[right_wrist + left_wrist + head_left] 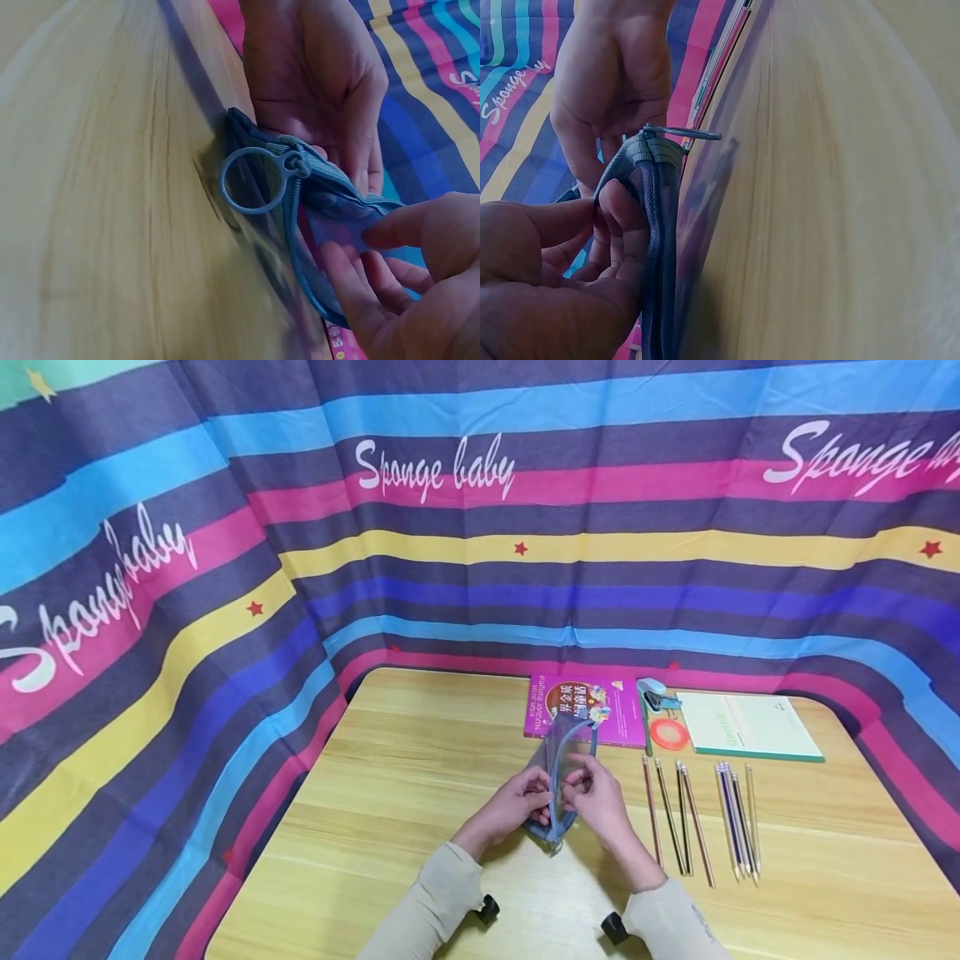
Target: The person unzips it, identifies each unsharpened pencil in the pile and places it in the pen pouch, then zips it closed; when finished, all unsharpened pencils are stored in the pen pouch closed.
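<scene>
Pouch, see-through with blue zipped edging, stands on the table in front of the person, its mouth parted and facing up. From my head view the left hand grips the left rim between thumb and fingers, and the right hand holds the opposite rim with curled fingers. On the right wrist feed I make out a blue ring on the zip at the near corner, sticking out over the wood.

Going outward, I have the most room on the left: wood stretches from the pouch to the table's slanting left edge. Straight ahead it is tight; the pouch's far end overlaps the purple book in my view, and I cannot tell whether they touch. On the right, the nearest pencils reach down just beside the right forearm, with more pencils beyond. Behind them, a stapler, an orange roll and a notebook sit towards the back edge, where the striped curtain hangs.
</scene>
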Action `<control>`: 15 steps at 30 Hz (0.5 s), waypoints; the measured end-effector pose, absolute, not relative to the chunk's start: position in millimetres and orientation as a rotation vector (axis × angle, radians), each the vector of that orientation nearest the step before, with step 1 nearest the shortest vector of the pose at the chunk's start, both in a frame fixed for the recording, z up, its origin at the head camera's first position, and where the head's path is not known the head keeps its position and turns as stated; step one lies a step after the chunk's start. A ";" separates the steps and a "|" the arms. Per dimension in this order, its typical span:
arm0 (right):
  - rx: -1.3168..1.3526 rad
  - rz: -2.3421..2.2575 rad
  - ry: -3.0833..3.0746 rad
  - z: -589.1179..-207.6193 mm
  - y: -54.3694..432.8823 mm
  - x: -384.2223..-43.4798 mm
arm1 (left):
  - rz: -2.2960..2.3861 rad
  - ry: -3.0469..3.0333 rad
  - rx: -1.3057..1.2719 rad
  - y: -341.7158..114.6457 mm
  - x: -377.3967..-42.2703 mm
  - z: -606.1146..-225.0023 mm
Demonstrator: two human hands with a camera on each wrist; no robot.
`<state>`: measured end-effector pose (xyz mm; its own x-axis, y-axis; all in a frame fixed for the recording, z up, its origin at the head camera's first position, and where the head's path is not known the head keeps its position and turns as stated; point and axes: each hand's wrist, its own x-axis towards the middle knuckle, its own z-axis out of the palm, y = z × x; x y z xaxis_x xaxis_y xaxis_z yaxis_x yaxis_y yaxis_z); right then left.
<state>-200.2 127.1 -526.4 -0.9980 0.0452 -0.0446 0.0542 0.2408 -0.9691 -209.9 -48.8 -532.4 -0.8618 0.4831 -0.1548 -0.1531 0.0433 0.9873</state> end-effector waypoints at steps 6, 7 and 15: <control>0.044 -1.871 2.550 -519.3 134.9 -196.4 | 1.889 1.866 0.322 -50.2 -210.5 -532.9; 0.036 -1.861 2.564 -518.0 137.8 -195.9 | 1.892 1.864 0.321 -50.5 -210.6 -533.0; 0.070 -1.830 2.645 -504.9 175.5 -191.5 | 1.909 1.863 0.318 -53.8 -211.1 -535.6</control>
